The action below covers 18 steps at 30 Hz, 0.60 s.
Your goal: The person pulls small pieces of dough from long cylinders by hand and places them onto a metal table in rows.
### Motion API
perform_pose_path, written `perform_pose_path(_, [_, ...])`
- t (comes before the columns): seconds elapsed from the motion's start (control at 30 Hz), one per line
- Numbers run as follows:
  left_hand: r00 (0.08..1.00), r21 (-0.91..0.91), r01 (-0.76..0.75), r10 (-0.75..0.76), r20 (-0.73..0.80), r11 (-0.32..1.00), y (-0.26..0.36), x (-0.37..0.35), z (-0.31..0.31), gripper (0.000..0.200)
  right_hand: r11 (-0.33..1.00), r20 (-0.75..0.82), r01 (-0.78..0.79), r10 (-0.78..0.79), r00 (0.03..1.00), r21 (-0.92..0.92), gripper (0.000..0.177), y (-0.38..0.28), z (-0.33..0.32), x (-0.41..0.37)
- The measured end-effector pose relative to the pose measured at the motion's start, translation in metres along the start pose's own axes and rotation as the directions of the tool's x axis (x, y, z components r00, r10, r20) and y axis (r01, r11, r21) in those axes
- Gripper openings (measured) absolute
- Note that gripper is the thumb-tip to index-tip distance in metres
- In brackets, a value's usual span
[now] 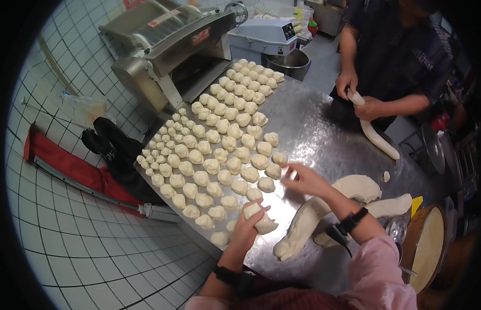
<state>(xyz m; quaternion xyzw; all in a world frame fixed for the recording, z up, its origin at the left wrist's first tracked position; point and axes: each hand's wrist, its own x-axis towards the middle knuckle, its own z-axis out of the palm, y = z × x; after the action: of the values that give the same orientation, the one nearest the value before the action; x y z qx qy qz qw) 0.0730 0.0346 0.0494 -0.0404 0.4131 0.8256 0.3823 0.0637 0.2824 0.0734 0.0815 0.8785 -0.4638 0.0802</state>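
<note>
My left hand [244,226] is closed around a short length of dough [264,223], its pale end sticking out past the fingers over the near edge of the steel table [313,126]. Just right of the rows of dough balls, my right hand [305,180] hovers with its fingers apart and nothing visible in them. Its fingertips are close to a dough ball [280,158] and another dough ball [273,171]; whether they touch is hard to tell. Beneath my right forearm lies a long, thick dough strip [307,219], partly hidden, with a second dough strip [390,206] beside it.
Across the table a co-worker's hands [368,107] hold a dough rope [377,138]. Small dough pieces [157,152] line the left edge. A dough sheeter [173,49] stands at the back left, a mixer [266,39] behind. A round wooden-rimmed container [425,248] is at the right.
</note>
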Motion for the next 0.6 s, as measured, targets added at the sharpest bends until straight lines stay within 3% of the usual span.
perform_pose_path(0.03, [1.000,0.002,0.002,-0.002,-0.001,1.000,0.001,0.000,0.002,0.035,0.972,0.232,-0.122,0.074,0.970,0.201,0.062,-0.018,0.001,-0.023])
perform_pose_path(0.1, [0.992,0.142,-0.004,-0.013,0.123,0.990,0.000,0.004,0.012,0.052,0.937,0.385,-0.118,-0.019,0.923,0.328,0.078,-0.032,0.018,-0.051])
perform_pose_path(0.13, [0.983,0.210,-0.012,-0.027,0.180,0.978,-0.003,0.006,0.017,0.062,0.944,0.374,-0.091,-0.036,0.927,0.316,0.080,-0.037,0.028,-0.061])
perform_pose_path(0.17, [0.965,0.371,-0.141,0.044,0.258,0.918,-0.009,0.010,0.020,0.074,0.938,0.349,-0.080,-0.045,0.936,0.337,0.077,-0.045,0.031,-0.067])
perform_pose_path(0.27, [0.963,0.374,-0.146,0.045,0.265,0.916,-0.009,0.007,0.026,0.085,0.943,0.269,-0.038,-0.055,0.961,0.331,0.068,-0.040,0.042,-0.072])
perform_pose_path(0.3, [0.965,0.288,0.011,-0.085,0.246,0.958,-0.001,0.004,0.027,0.094,0.956,0.212,-0.007,-0.058,0.975,0.292,0.062,-0.040,0.044,-0.070])
perform_pose_path(0.33, [0.966,0.288,0.008,-0.081,0.244,0.957,-0.002,0.005,0.023,0.094,0.956,0.214,-0.003,-0.062,0.975,0.292,0.062,-0.042,0.043,-0.071])
perform_pose_path(0.4, [0.908,0.457,-0.092,-0.114,0.404,0.885,-0.008,0.008,0.012,0.090,0.985,0.009,0.171,-0.171,0.985,0.020,0.053,-0.047,0.042,-0.070])
perform_pose_path(0.47, [0.933,0.392,-0.126,-0.026,0.360,0.911,-0.010,0.002,0.019,0.079,0.978,-0.060,0.209,-0.207,0.977,0.026,0.049,-0.050,0.049,-0.073])
perform_pose_path(0.53, [0.910,0.499,-0.049,-0.168,0.380,0.865,-0.012,0.009,0.012,0.055,0.969,-0.129,0.245,-0.240,0.962,0.022,0.046,-0.056,0.050,-0.073])
perform_pose_path(0.57, [0.909,0.498,-0.051,-0.167,0.383,0.866,-0.014,0.011,0.011,0.055,0.980,-0.124,0.187,-0.178,0.976,0.069,0.045,-0.060,0.048,-0.073])
perform_pose_path(0.6, [0.915,0.515,-0.058,-0.162,0.371,0.855,-0.017,0.013,0.012,0.043,0.985,-0.118,0.127,-0.114,0.987,0.115,0.043,-0.062,0.047,-0.072])
